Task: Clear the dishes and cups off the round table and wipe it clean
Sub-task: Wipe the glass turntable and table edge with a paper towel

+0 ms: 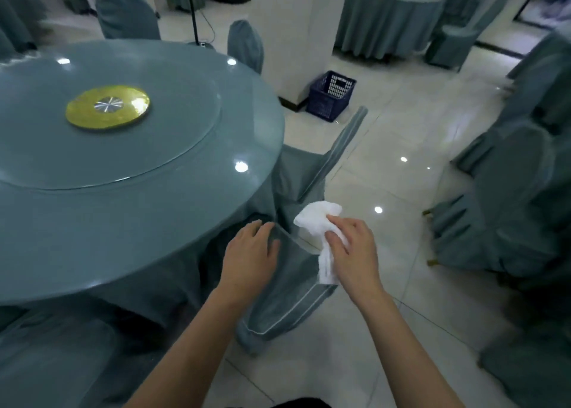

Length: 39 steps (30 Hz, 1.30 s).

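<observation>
The round table (92, 247) with its teal cloth and glass top fills the left of the view, bare of dishes. A glass turntable (173, 136) with a gold centre disc (108, 106) lies on it. My right hand (352, 250) grips a crumpled white cloth (318, 219) to the right of the table edge. My left hand (250, 253) rests on the top of a teal-covered chair back (287, 296) that stands beside the table.
A second covered chair (312, 173) stands at the table's right edge, and more covered chairs (509, 210) crowd the right side. A dark blue plastic basket (330, 95) sits on the tiled floor by a white pillar (293, 34). Another draped table (386, 21) is at the back.
</observation>
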Each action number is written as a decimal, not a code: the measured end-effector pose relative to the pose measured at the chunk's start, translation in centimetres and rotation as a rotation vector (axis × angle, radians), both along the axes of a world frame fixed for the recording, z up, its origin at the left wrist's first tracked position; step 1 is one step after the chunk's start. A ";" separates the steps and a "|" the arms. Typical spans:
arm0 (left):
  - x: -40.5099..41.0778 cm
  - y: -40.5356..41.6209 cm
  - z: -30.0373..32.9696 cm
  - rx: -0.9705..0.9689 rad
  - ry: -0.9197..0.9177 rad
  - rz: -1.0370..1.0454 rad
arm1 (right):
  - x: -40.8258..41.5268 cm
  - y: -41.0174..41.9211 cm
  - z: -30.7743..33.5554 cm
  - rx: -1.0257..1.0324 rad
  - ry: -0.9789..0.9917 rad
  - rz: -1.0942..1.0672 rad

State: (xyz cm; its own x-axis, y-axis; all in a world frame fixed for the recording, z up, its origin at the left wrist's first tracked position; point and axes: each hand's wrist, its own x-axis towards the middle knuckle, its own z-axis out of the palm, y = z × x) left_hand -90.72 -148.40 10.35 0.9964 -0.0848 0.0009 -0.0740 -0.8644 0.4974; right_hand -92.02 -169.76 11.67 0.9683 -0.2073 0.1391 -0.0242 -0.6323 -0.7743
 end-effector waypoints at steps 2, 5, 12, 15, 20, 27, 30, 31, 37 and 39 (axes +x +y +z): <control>-0.1 -6.2 0.5 0.021 -0.021 -0.061 | -0.4 -5.8 0.1 -0.024 -0.011 -0.048; 0.4 -14.1 0.7 0.054 -0.014 -0.135 | -0.6 -13.3 0.0 -0.061 -0.019 -0.128; 4.2 -25.1 1.7 0.081 -0.038 -0.197 | 1.9 -23.9 -1.2 -0.105 0.009 -0.181; 7.4 -28.1 1.5 0.119 -0.085 -0.217 | 5.0 -27.5 -2.2 -0.141 0.020 -0.172; 15.7 -33.5 -0.3 0.124 -0.067 -0.186 | 13.5 -33.4 -1.7 -0.149 0.016 -0.140; 31.0 -39.9 0.1 0.105 -0.057 -0.131 | 29.2 -38.7 1.8 -0.161 -0.038 -0.075; 35.2 -40.2 0.8 0.101 -0.064 -0.066 | 34.5 -39.7 2.0 -0.168 -0.029 -0.024; 36.3 -40.0 1.0 0.099 -0.063 -0.044 | 36.2 -39.7 1.7 -0.194 -0.026 0.005; 42.7 -38.0 -0.6 0.139 0.001 0.111 | 47.0 -36.8 0.0 -0.253 -0.026 0.293; 44.3 -36.6 -1.3 0.159 0.029 0.221 | 50.5 -35.1 -0.7 -0.243 -0.025 0.381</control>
State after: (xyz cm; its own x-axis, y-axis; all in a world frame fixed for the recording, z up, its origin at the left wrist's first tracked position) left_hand -46.43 -185.04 9.08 0.9901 0.1384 -0.0240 0.1379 -0.9253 0.3533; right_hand -41.56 -204.87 10.97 0.9650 0.2048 0.1640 0.2623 -0.7563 -0.5994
